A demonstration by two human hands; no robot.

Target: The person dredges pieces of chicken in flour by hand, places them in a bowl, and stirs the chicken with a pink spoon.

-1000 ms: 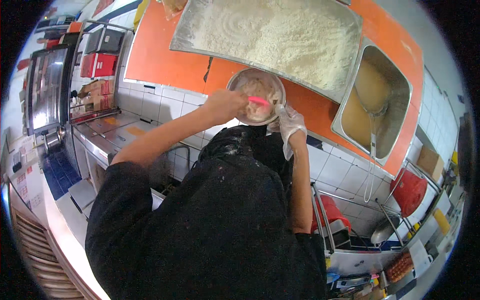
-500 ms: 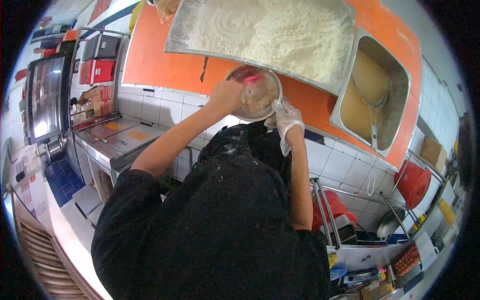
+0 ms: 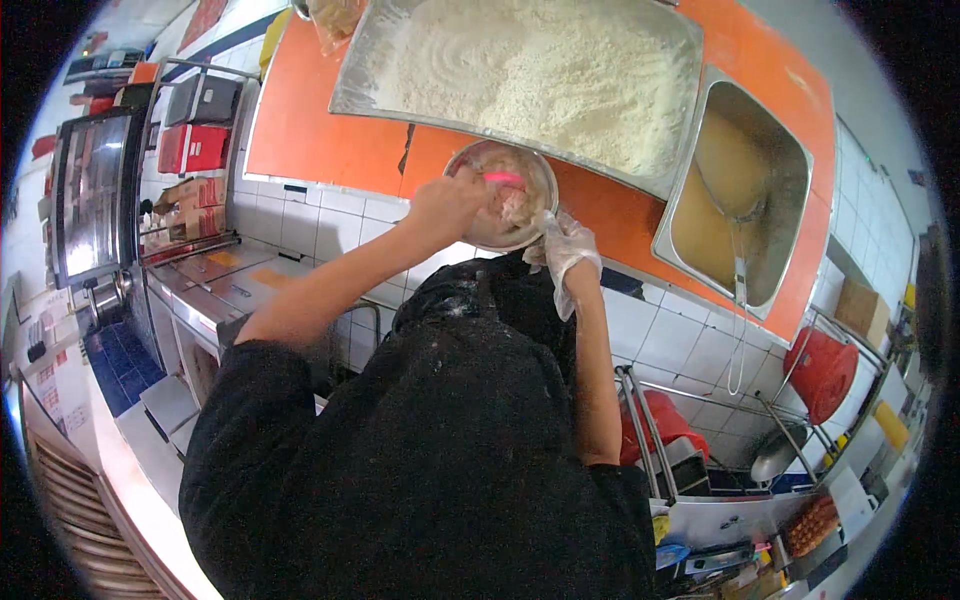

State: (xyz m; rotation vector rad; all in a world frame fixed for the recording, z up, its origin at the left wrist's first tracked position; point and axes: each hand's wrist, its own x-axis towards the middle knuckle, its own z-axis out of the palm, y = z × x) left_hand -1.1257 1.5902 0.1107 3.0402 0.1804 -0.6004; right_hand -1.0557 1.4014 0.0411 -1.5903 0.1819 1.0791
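Observation:
A round metal bowl (image 3: pixel 548 180) stands at the front edge of the orange counter, holding a pale, wet, lumpy mixture (image 3: pixel 515 210). My bare left hand (image 3: pixel 450 207) is closed over the bowl's left side. From its fingers a bright pink utensil (image 3: pixel 504 179) reaches into the bowl; its exact kind is hidden by the hand and the mixture. My right hand (image 3: pixel 568 250), in a clear plastic glove, grips the bowl's lower right rim with its fingers closed.
Behind the bowl lies a large metal tray (image 3: pixel 345 98) of pale flour. To its right, a deep metal container (image 3: pixel 800 215) holds cloudy tan liquid and a wire strainer (image 3: pixel 740 270) whose handle hangs over the edge. The orange counter (image 3: pixel 310 145) extends left. Red tubs (image 3: pixel 825 380) sit lower right.
My left hand has shifted slightly left and down over the bowl, and the pink utensil shows at a different angle. My right hand stays on the rim. The whole view has moved a little.

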